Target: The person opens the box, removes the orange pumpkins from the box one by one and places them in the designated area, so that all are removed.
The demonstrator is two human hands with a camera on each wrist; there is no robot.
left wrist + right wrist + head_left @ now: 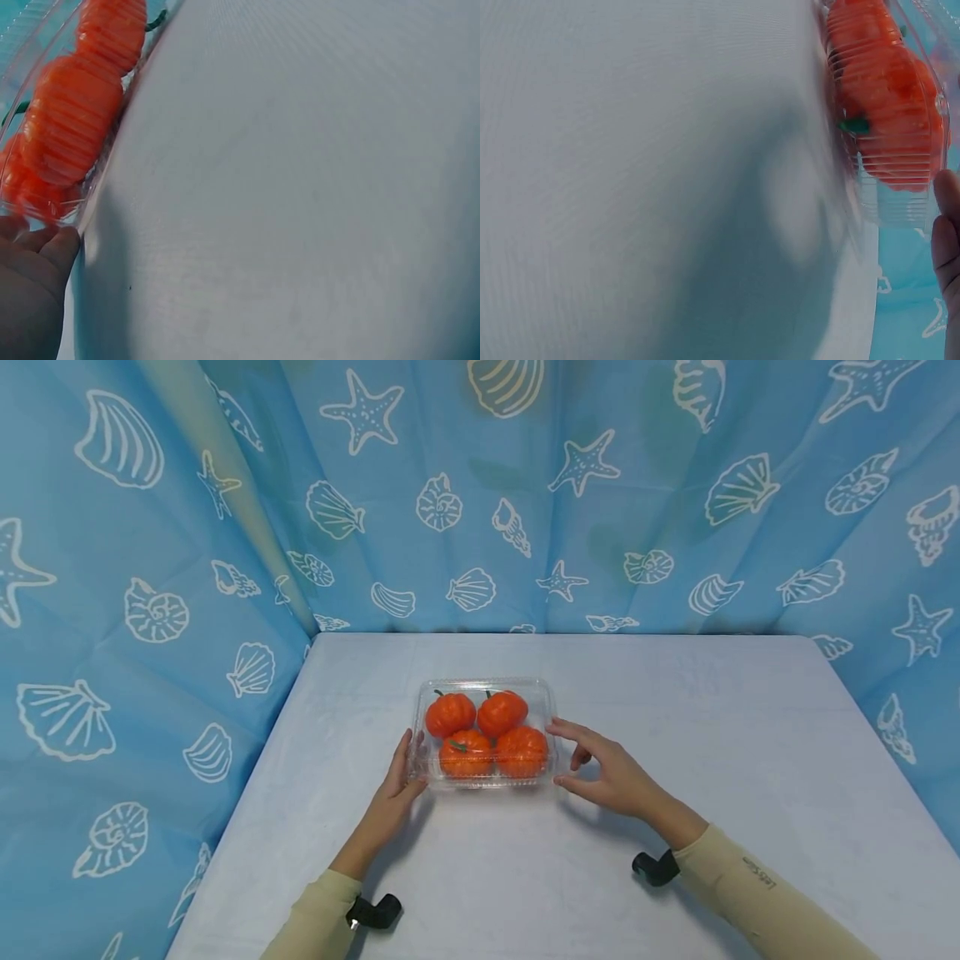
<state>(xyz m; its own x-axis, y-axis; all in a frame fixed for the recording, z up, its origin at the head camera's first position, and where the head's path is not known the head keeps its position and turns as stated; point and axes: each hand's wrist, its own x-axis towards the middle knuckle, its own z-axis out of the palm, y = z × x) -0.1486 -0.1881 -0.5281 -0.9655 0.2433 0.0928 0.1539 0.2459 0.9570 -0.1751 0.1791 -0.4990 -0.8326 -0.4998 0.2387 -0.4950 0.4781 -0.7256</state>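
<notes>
A clear plastic clamshell box (487, 783) sits on the white table, its lid down over several small orange pumpkins (451, 716) with green stems. At the box's left side, my left hand (390, 806) holds the edge, fingers along the side and thumb by the front corner. In the left wrist view that hand (34, 277) meets the end of the box. My right hand (611, 772) is at the right side, index finger reaching the edge and thumb near the front corner. In the right wrist view its fingertips (946, 196) are right by the rim.
The white-covered table (712, 718) extends around the box on all sides. Behind it and to the left hangs a blue curtain (420, 435) with white shells and starfish. Each wrist carries a small black camera, such as the right one (656, 867).
</notes>
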